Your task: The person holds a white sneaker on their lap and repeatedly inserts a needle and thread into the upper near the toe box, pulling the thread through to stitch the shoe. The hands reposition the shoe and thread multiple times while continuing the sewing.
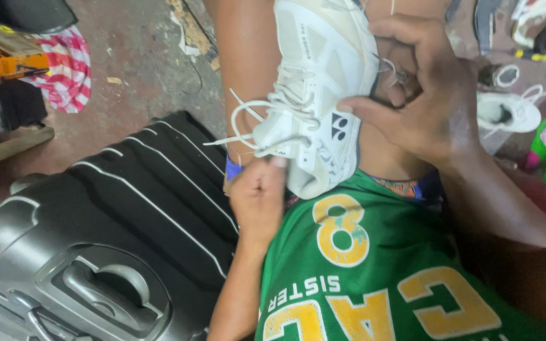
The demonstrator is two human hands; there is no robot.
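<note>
A white lace-up sports shoe (317, 82) rests on my lap, sole side away from me, its laces hanging loose to the left. My left hand (258, 196) is closed in a fist right under the shoe's heel end, pinching its edge. My right hand (421, 95) grips the shoe's right side, thumb pressed on the side panel and fingers curled over the rim, with a thin thread or needle between the fingertips. I wear a green jersey (374, 265) with yellow print.
A dark grey hard-shell suitcase (109, 240) lies at my left on the floor. Another white shoe (507, 112) sits at the right. A red-and-white checked cloth (64, 69) and a wooden plank (7, 148) lie at the upper left.
</note>
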